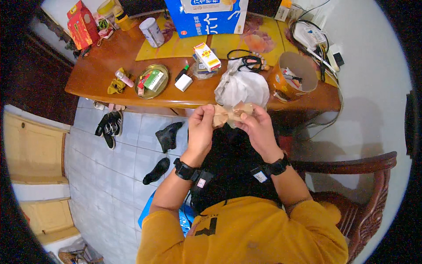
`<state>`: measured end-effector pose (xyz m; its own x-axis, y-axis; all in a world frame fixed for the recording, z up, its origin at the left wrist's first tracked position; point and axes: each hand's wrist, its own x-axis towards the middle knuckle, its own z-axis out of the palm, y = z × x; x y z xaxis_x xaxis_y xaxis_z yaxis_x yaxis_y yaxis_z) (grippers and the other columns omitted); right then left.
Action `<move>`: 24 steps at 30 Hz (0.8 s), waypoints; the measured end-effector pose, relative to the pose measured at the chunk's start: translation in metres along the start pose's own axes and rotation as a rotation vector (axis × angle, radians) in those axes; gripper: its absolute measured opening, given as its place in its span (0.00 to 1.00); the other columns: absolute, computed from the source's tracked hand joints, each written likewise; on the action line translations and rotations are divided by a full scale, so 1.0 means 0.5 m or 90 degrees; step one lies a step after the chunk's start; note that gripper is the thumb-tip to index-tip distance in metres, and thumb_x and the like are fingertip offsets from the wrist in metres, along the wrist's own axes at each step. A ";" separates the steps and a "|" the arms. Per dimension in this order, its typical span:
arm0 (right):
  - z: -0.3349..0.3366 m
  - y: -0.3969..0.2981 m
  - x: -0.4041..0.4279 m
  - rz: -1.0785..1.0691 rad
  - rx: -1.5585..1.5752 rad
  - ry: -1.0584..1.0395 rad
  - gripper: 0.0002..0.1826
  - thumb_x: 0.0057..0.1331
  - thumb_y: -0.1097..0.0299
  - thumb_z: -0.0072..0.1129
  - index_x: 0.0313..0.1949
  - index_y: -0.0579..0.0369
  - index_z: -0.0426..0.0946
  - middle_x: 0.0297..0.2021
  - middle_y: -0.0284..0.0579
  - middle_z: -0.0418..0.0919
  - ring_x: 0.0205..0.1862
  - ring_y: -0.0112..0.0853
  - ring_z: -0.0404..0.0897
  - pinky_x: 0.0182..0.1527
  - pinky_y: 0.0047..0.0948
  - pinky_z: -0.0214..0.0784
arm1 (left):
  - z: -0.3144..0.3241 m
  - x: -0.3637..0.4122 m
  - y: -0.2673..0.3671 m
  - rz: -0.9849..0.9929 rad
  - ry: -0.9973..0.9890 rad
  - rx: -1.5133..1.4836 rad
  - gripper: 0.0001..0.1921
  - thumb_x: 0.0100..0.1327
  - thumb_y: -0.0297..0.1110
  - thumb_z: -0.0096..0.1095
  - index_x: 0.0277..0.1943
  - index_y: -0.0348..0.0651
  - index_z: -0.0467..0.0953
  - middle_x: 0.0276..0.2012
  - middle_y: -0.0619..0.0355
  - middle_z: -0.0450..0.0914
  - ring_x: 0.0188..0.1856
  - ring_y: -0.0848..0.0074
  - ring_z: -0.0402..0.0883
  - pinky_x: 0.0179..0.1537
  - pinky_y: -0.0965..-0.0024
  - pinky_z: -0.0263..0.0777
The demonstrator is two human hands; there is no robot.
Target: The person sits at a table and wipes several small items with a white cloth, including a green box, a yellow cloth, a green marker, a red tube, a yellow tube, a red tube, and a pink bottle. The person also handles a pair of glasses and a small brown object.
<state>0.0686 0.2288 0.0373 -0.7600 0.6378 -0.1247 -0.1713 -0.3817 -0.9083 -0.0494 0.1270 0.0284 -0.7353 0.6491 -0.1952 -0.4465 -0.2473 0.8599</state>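
Observation:
Between my hands, just in front of the table's edge, is a thin tan piece of material (220, 116), pinched and gathered at its middle. My left hand (202, 127) grips its left end between thumb and fingers. The right end is pinched by my right hand (258, 128). What the piece is made of cannot be told for sure. Right behind it, a crumpled white cloth or bag (244, 86) lies at the table edge. Both wrists wear black straps with small devices.
The wooden table (122, 54) holds a round metal tray (135, 89), a white charger (183, 82), a small yellow-white box (207, 56), a black cord (245, 61), an orange paper bucket (280, 82), a can (152, 32) and a blue carton (211, 23). A carved wooden chair (379, 184) stands right.

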 end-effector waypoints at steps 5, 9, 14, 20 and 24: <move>-0.005 -0.003 0.003 0.078 0.056 0.025 0.11 0.67 0.72 0.53 0.48 0.58 0.72 0.45 0.40 0.78 0.46 0.29 0.78 0.48 0.30 0.72 | -0.032 0.007 -0.005 0.034 -0.018 0.049 0.14 0.72 0.44 0.50 0.45 0.42 0.71 0.37 0.59 0.77 0.36 0.77 0.78 0.37 0.71 0.75; 0.011 0.009 0.018 0.046 0.126 0.100 0.11 0.68 0.71 0.52 0.49 0.57 0.71 0.45 0.41 0.78 0.46 0.30 0.78 0.49 0.30 0.72 | -0.026 0.002 0.001 -0.033 -0.004 -0.060 0.18 0.71 0.48 0.49 0.52 0.43 0.70 0.42 0.57 0.77 0.41 0.75 0.78 0.43 0.70 0.73; 0.046 0.035 0.016 0.012 0.108 0.036 0.16 0.69 0.71 0.51 0.55 0.55 0.65 0.50 0.40 0.74 0.49 0.29 0.76 0.53 0.31 0.70 | -0.001 0.003 -0.023 0.026 -0.043 0.037 0.13 0.68 0.37 0.57 0.49 0.37 0.73 0.38 0.61 0.78 0.38 0.82 0.76 0.41 0.77 0.70; 0.036 0.061 0.015 0.018 -0.083 0.000 0.16 0.66 0.71 0.55 0.52 0.57 0.68 0.47 0.39 0.74 0.47 0.25 0.74 0.49 0.25 0.68 | -0.022 0.004 -0.013 0.104 -0.037 0.136 0.11 0.68 0.33 0.57 0.45 0.32 0.76 0.34 0.62 0.79 0.35 0.84 0.75 0.37 0.78 0.70; 0.039 0.009 0.027 -0.034 -0.165 -0.054 0.20 0.65 0.71 0.58 0.56 0.57 0.66 0.46 0.39 0.73 0.49 0.28 0.72 0.53 0.26 0.65 | -0.080 -0.003 -0.015 0.162 -0.059 0.337 0.13 0.67 0.34 0.55 0.47 0.32 0.75 0.34 0.56 0.81 0.33 0.77 0.79 0.37 0.73 0.72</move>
<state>0.0453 0.2228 0.0393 -0.8061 0.5896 -0.0494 -0.0549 -0.1577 -0.9860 -0.0651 0.0993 0.0034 -0.7272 0.6829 0.0699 0.0707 -0.0268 0.9971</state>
